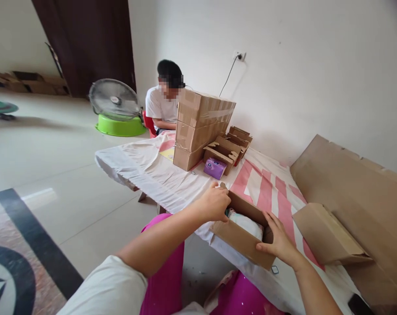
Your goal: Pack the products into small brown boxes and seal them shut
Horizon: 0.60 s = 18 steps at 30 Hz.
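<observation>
right under both hands, an open box is set on the white and pink cloth, near the edge. its left end is touched by the left hand, with the fingers bent — whether a flap is pinched cannot be told. the other end is held by the right hand, which is stretched across it, thumb on the near wall and fingers on the far one. inside, between the hands, a white bundle is seen. past the left hand, a purple pack is placed by some open brown boxes — their insides are mostly hidden. next to those, taped boxes are piled up high.
</observation>
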Each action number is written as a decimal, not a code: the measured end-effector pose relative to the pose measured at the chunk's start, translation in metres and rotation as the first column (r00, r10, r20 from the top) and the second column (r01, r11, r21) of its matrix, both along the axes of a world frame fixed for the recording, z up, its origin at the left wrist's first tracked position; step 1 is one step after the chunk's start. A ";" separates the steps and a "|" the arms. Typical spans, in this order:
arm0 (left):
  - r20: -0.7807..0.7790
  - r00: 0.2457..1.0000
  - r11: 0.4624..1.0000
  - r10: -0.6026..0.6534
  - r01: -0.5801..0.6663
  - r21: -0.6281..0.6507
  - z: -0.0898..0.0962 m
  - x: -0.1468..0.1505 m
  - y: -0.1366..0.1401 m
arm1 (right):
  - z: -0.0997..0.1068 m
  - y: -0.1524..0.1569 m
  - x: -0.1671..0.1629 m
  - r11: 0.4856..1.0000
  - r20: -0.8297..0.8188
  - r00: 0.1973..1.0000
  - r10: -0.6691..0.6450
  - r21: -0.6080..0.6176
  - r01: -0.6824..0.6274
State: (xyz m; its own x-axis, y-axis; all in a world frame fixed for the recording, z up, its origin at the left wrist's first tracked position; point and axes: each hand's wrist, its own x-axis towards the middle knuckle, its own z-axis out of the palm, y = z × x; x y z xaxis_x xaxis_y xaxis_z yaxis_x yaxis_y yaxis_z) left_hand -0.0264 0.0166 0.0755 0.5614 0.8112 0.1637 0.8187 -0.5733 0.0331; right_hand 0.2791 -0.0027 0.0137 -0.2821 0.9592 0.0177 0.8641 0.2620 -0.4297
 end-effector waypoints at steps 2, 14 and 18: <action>0.014 1.000 0.995 -0.011 0.013 -0.094 -0.002 -0.004 0.011 | -0.003 0.001 0.002 1.000 -0.057 0.998 -0.003 -0.001 0.003; 0.260 0.965 0.950 -0.043 0.120 -0.288 -0.035 -0.010 0.049 | -0.015 0.000 0.011 0.999 -0.285 0.958 0.028 0.039 -0.017; 0.490 0.854 0.904 -0.176 0.337 -0.262 -0.064 -0.016 0.061 | -0.001 -0.001 0.006 1.000 -0.071 0.997 0.002 -0.009 -0.003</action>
